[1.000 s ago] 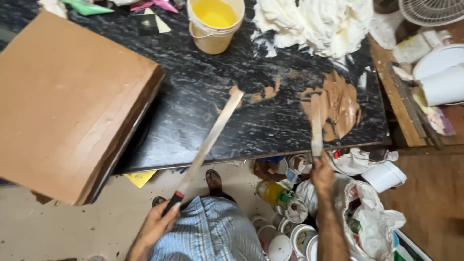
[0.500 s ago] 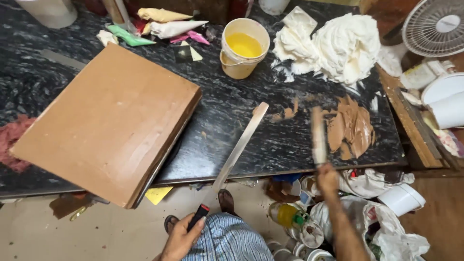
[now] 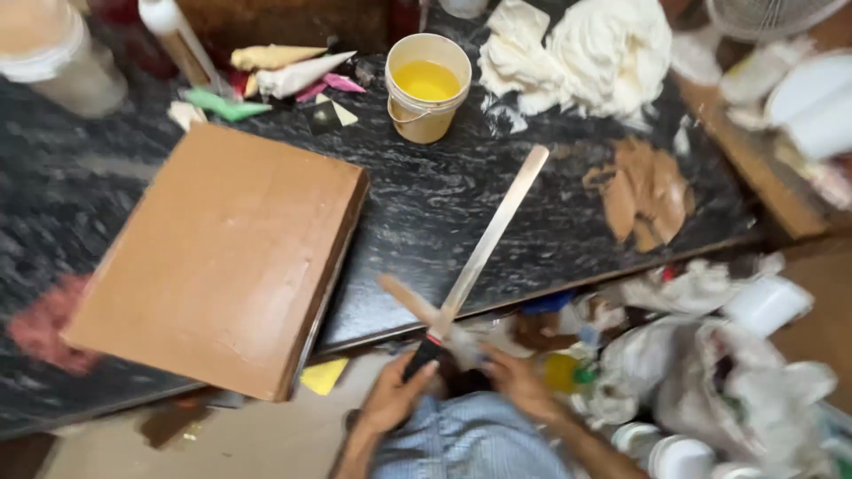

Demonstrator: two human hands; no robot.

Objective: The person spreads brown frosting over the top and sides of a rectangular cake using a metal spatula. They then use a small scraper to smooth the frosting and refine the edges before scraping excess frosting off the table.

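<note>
Spatula (image 3: 490,232) handle inside left grip (image 3: 397,396)

Far-left corner of countertop (image 3: 444,213): white bottle (image 3: 177,35) w/ tan label, tilted. Beside it cream, white, green piping bags (image 3: 266,75). Off right edge: blurred white tubs (image 3: 763,306), possibly containers.

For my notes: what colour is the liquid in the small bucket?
Yellow, in a cream-coloured bucket; the head view shows it.

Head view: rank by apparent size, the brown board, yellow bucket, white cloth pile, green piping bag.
1. brown board, largest by far, though it sits nearer the camera
2. white cloth pile
3. yellow bucket
4. green piping bag, smallest
</note>
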